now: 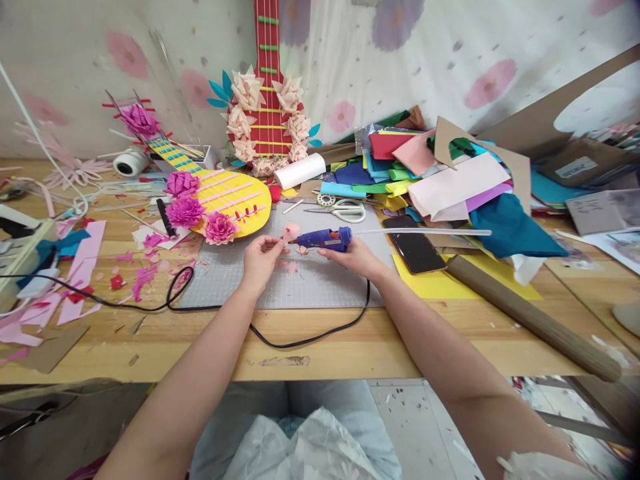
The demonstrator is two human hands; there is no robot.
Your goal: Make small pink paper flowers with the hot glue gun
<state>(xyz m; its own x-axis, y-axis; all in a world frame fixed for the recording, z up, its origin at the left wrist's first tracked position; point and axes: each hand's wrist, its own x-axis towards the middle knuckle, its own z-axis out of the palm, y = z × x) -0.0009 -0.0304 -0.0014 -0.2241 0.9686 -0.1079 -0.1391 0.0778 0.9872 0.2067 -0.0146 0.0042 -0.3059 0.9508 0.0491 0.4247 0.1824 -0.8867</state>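
Observation:
My right hand [356,257] is closed around a blue glue gun [327,238], its nozzle pointing left and a clear glue stick [425,232] jutting out behind. My left hand [260,257] pinches a small pale pink paper flower [290,233] right at the nozzle tip. Both hands hover over a grey cutting mat [300,283]. The gun's black cord [280,333] loops across the wooden table edge.
A yellow paper guitar [235,200] with magenta flowers lies at the mat's left; a red one [265,127] leans on the wall. Scissors [345,212], a black phone [415,250], a felt pile [430,173], a cardboard tube [530,319] and pink scraps [75,273] surround the mat.

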